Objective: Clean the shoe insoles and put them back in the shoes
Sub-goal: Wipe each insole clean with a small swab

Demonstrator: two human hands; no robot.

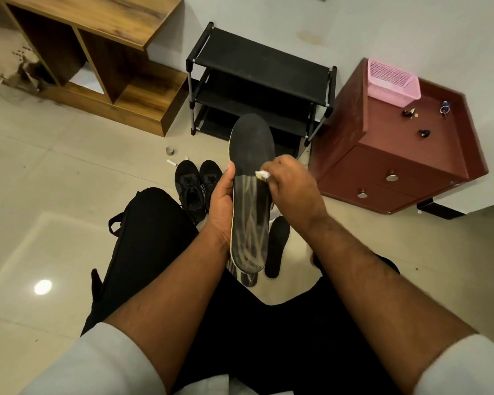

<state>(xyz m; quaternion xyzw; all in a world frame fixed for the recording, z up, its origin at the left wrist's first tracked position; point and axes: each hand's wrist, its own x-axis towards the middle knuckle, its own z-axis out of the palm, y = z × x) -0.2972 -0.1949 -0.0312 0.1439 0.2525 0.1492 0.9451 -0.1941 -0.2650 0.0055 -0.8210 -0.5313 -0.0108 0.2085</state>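
Wiping is under way on a long black foam insole with pale streaks and a yellow edge [250, 195], being held up over the lap, its long axis running away from the person, toe end pointing toward the black metal shoe rack [257, 81]. The left hand [221, 206] is gripping its side edge; the right hand [293, 185] is pinching a small white wad of tissue [262, 175] against its surface. A plain black insole [277, 246] is lying on the tiled floor [54, 181] just beside, and another patterned piece is peeking out beneath. Both black lace-up shoes [197, 183] are standing open, so cleaning seems partway and reinserting remains.
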